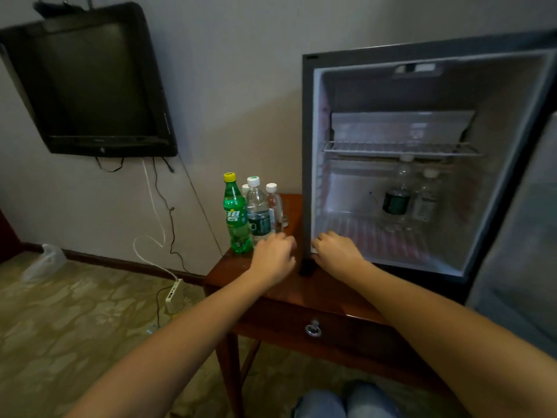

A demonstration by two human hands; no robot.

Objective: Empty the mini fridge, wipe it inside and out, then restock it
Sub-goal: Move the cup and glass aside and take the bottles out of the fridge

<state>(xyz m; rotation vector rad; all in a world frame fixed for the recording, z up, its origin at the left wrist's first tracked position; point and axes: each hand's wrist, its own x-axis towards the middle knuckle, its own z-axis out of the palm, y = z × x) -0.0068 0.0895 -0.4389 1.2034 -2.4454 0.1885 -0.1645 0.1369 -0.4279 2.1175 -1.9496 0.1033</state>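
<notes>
The mini fridge (307, 146) stands open on a wooden side table (319, 294), its door (518, 242) swung out to the right. Inside, a wire shelf (401, 149) is bare, and two water bottles (396, 197) stand at the back of the floor below it. Left of the fridge on the table stand a green soda bottle (236, 212) and several clear water bottles (257, 212). My left hand (272, 254) is at the base of those bottles, its fingertips hidden. My right hand (334, 251) rests on the fridge's lower front left edge, holding nothing.
A dark wall TV (90, 86) hangs at the left with cables running down to a power strip (173, 294) on the patterned carpet. A plastic bag (45, 263) lies by the skirting. The table has a drawer with a ring pull (313, 329). My knees (346, 401) are below.
</notes>
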